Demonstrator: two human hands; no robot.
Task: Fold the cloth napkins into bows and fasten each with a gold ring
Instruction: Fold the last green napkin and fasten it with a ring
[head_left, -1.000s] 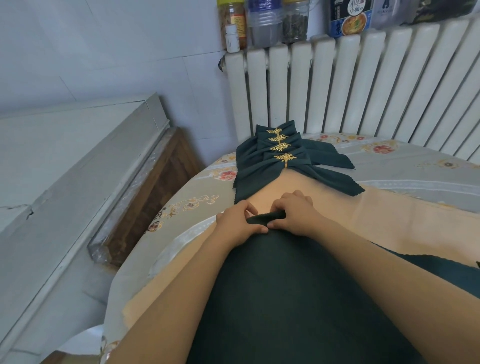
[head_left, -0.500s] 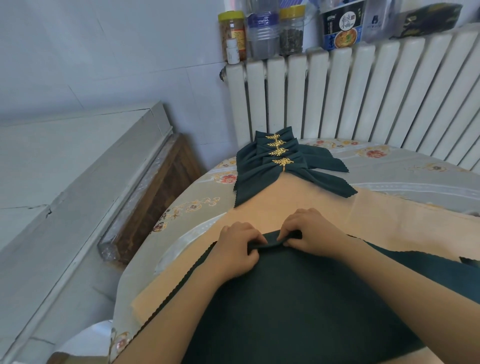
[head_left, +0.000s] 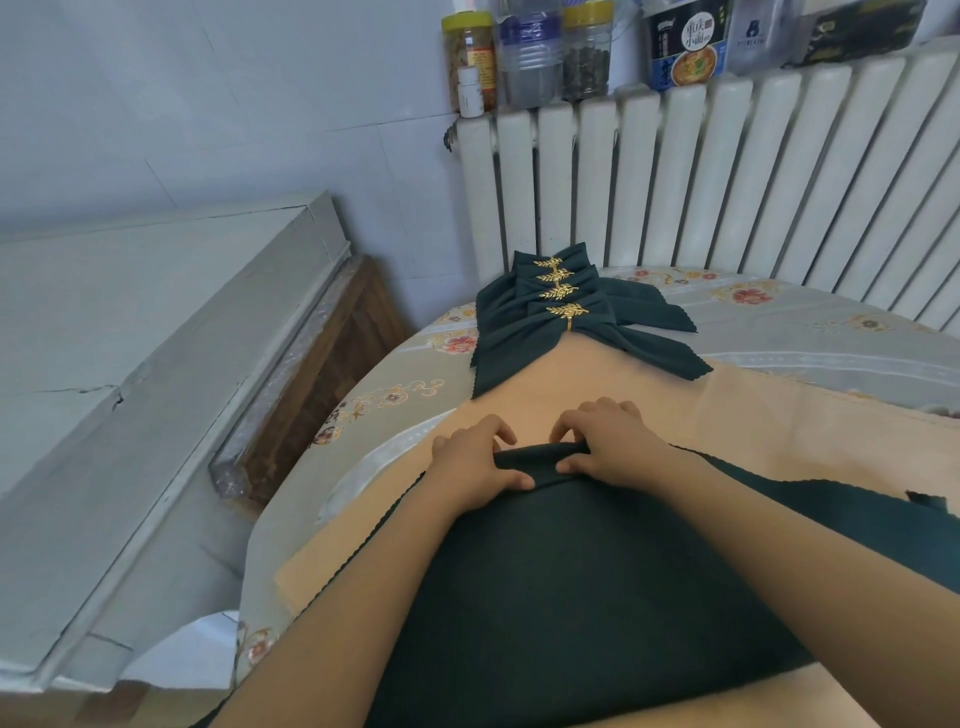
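A dark green cloth napkin (head_left: 582, 587) lies spread on the table under my forearms. At its far edge a narrow pleat is bunched up. My left hand (head_left: 478, 462) pinches that pleat from the left, thumb on top of the cloth. My right hand (head_left: 608, 447) pinches it from the right, fingers curled over the fold. Beyond my hands lies a row of several finished green napkin bows (head_left: 524, 343), each fastened with a gold leaf ring (head_left: 567, 312).
The round table carries a flowered grey tablecloth (head_left: 395, 384) and a peach cloth (head_left: 587, 384). A white radiator (head_left: 727, 182) stands behind, with jars and boxes (head_left: 530, 57) on top. A grey cabinet (head_left: 130, 364) stands at the left.
My hands have slid a little nearer along the napkin, gathering more cloth into the pleat. The head camera has tilted slightly.
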